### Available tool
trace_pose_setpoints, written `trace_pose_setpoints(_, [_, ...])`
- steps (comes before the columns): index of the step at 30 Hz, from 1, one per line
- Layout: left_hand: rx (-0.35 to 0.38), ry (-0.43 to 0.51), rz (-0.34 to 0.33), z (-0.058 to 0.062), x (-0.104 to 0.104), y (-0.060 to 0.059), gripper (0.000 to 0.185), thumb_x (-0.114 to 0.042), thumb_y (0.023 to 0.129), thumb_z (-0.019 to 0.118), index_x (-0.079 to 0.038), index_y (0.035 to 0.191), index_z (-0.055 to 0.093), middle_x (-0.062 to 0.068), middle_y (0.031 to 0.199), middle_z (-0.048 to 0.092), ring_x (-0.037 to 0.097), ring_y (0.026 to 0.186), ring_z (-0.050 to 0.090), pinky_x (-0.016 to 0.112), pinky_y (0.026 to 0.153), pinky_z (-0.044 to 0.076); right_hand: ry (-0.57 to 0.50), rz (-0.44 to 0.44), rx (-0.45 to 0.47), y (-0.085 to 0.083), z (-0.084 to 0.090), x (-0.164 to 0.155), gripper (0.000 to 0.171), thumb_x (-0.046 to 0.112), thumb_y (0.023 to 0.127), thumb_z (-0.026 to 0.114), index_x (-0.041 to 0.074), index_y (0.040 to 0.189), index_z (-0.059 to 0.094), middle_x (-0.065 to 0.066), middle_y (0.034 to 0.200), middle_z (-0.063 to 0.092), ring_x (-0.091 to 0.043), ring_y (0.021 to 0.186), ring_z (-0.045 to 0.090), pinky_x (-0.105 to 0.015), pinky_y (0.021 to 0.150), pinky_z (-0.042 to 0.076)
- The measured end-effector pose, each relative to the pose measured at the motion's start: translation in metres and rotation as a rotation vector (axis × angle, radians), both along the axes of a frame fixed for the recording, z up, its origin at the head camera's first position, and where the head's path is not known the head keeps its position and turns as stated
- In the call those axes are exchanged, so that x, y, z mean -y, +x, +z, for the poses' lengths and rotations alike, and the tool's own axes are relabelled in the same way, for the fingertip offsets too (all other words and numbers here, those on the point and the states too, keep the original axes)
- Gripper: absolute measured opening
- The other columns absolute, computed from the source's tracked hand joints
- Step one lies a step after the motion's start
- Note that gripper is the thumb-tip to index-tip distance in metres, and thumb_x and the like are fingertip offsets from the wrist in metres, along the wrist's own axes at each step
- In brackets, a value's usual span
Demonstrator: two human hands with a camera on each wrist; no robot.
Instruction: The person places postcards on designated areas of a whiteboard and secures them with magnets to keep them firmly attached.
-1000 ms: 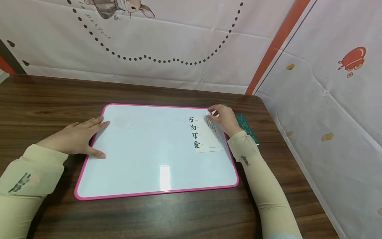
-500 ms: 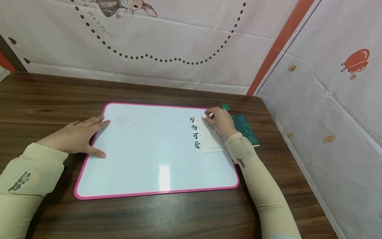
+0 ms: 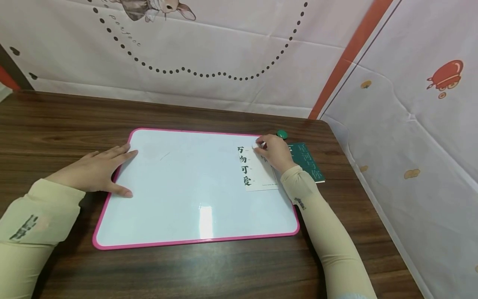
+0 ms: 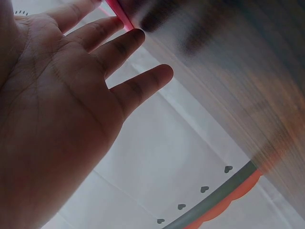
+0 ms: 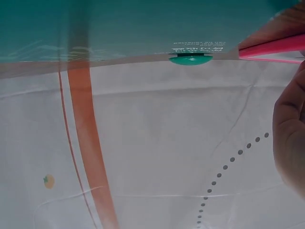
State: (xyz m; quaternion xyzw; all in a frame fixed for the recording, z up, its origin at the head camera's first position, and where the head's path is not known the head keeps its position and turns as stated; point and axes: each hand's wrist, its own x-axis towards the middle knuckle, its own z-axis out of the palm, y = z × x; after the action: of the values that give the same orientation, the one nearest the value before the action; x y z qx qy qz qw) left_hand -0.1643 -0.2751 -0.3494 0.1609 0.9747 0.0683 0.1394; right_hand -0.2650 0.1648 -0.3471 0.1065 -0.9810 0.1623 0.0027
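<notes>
A pink-rimmed whiteboard (image 3: 179, 187) lies flat on the table. My left hand (image 3: 98, 170) rests with spread, straight fingers across its left rim; in the left wrist view the palm of the left hand (image 4: 62, 105) shows. Near the board's upper right corner, my right hand (image 3: 276, 151) pinches a small white round magnet (image 3: 255, 145) at the top of a white card (image 3: 261, 180) with dark brush lettering. The hand covers the card's upper right part. At its side, the right wrist view catches only part of the right hand (image 5: 290, 138).
A dark green card or booklet (image 3: 307, 162) with pale lettering lies right of the board, partly behind the right forearm. Beyond it sits a green round magnet (image 3: 282, 134). The wooden table (image 3: 224, 270) meets printed white cloth (image 3: 209, 50) at the back and right.
My right hand has shifted slightly left with the white magnet, then held nearly still. The white card's right side, raised earlier, looks flatter. More of the green card and green magnet shows. The left hand stays.
</notes>
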Motion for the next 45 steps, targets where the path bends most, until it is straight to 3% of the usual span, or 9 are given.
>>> trace_pose_setpoints(27, [0.016, 0.009, 0.012, 0.0002, 0.0026, -0.0012, 0.126, -0.071, 0.061, 0.073, -0.002, 0.152, 0.019, 0.03, 0.156, 0.015, 0.054, 0.138, 0.022, 0.077, 0.103, 0.016, 0.026, -0.005, 0.002, -0.0012, 0.0009, 0.003, 0.034, 0.028, 0.091, 0.067, 0.012, 0.121, 0.065, -0.006, 0.107, 0.065, -0.02, 0.092, 0.059, -0.033, 0.08, 0.053])
trace_pose_setpoints(40, [-0.013, -0.009, -0.017, 0.0011, 0.0022, 0.0015, 0.123, -0.069, 0.063, 0.073, 0.0, 0.151, 0.022, 0.032, 0.154, 0.018, 0.057, 0.134, 0.028, 0.074, 0.096, 0.031, 0.037, -0.002, 0.004, 0.0003, 0.001, 0.0033, 0.034, 0.029, 0.092, 0.066, 0.013, 0.121, 0.064, -0.006, 0.109, 0.063, -0.02, 0.093, 0.057, -0.033, 0.08, 0.052])
trace_pose_setpoints(45, [-0.002, 0.012, -0.012, 0.0003, 0.0014, 0.0021, 0.125, -0.071, 0.061, 0.073, -0.001, 0.151, 0.022, 0.031, 0.155, 0.018, 0.057, 0.135, 0.027, 0.075, 0.096, 0.031, 0.037, 0.002, 0.0, 0.0027, 0.0014, 0.0017, 0.034, 0.029, 0.092, 0.066, 0.012, 0.121, 0.064, -0.006, 0.109, 0.064, -0.02, 0.092, 0.058, -0.033, 0.08, 0.052])
